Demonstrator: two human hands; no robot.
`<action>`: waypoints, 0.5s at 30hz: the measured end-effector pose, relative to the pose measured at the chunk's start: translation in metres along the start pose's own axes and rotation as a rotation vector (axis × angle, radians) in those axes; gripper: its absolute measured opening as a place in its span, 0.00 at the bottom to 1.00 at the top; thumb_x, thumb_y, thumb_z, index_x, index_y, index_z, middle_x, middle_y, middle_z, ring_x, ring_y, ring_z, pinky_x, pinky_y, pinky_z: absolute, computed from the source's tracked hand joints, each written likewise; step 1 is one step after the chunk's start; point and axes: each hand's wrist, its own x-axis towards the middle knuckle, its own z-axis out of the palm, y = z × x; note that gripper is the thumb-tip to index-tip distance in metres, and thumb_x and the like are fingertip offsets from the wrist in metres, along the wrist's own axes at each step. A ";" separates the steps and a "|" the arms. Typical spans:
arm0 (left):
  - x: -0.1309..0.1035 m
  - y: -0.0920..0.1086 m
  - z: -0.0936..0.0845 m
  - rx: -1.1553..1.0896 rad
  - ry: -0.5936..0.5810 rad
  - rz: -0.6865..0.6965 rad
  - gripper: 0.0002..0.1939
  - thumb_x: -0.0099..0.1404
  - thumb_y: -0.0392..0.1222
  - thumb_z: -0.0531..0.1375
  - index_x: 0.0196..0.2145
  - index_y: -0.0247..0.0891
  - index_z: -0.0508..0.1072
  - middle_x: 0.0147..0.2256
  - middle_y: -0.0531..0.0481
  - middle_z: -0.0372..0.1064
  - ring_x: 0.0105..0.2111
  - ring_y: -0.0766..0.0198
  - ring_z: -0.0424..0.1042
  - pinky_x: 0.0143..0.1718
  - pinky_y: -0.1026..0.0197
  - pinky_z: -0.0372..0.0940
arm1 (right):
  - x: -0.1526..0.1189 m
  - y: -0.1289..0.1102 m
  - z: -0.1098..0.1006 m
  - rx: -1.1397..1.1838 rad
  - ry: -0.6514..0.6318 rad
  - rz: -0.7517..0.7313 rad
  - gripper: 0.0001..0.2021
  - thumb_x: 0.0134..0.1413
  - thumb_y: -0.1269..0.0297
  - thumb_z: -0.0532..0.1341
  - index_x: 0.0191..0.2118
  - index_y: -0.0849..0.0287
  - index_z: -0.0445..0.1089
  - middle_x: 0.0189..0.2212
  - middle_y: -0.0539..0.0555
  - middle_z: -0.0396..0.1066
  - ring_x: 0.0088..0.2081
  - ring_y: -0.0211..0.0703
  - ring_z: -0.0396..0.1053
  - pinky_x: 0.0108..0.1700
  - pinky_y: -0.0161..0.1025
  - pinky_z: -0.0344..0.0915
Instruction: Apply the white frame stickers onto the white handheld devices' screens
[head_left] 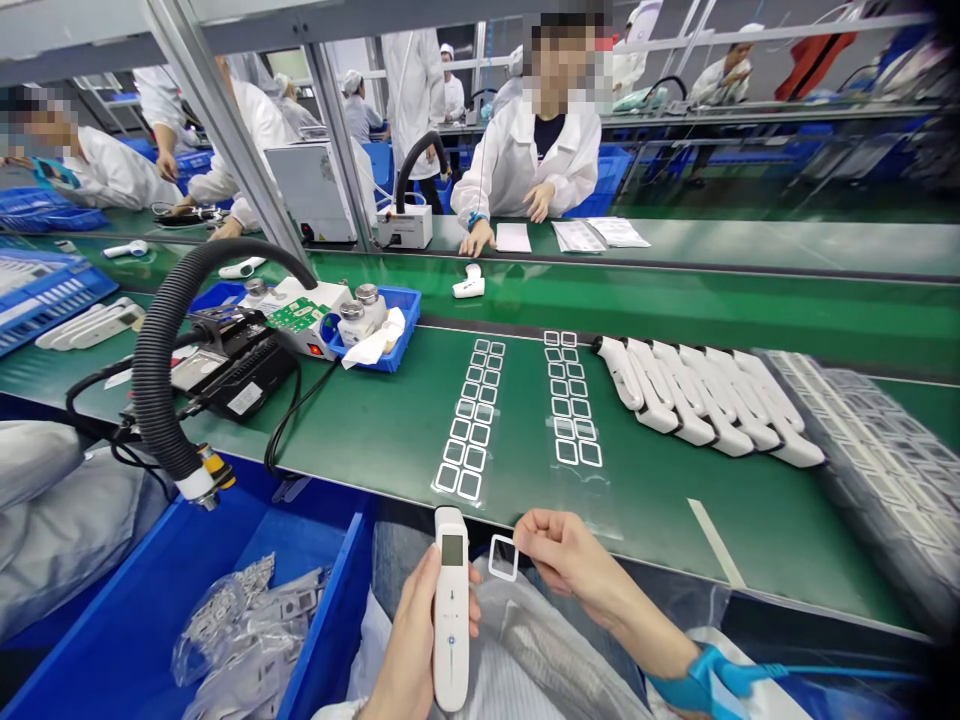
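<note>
A white handheld infrared thermometer with a small grey display lies in my left hand, its fingers wrapped round the body. Between thumb and forefinger, my right hand pinches a small clear screen cover with a white border. The cover is apart from the thermometer, just to its right. Ahead of my hands, two strips of similar screen covers lie on the green workbench. A blue wrist strap is round my right wrist.
White thermometers lie in a row at right, beside stacked sheets of covers. A black fume hose arches at left above a blue bin holding bagged parts. Across the bench, a co-worker reaches near another thermometer.
</note>
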 end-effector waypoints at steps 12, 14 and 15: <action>-0.004 -0.004 0.015 -0.046 -0.070 -0.048 0.27 0.56 0.63 0.62 0.38 0.34 0.76 0.34 0.43 0.76 0.22 0.65 0.68 0.24 0.64 0.64 | 0.002 -0.020 0.020 -0.148 -0.036 -0.236 0.15 0.50 0.53 0.64 0.24 0.59 0.65 0.17 0.44 0.59 0.20 0.32 0.52 0.24 0.33 0.49; -0.005 -0.004 0.016 -0.040 -0.081 -0.042 0.27 0.57 0.63 0.61 0.39 0.34 0.76 0.33 0.43 0.75 0.22 0.66 0.68 0.23 0.65 0.63 | 0.003 -0.020 0.022 -0.146 -0.058 -0.225 0.15 0.51 0.53 0.64 0.25 0.59 0.65 0.17 0.45 0.61 0.21 0.33 0.56 0.25 0.34 0.51; -0.006 -0.003 0.016 -0.039 -0.085 -0.040 0.27 0.57 0.63 0.61 0.38 0.33 0.76 0.32 0.43 0.75 0.22 0.66 0.67 0.23 0.65 0.63 | 0.003 -0.020 0.022 -0.143 -0.073 -0.217 0.15 0.52 0.54 0.64 0.25 0.59 0.65 0.17 0.46 0.62 0.21 0.34 0.58 0.25 0.34 0.53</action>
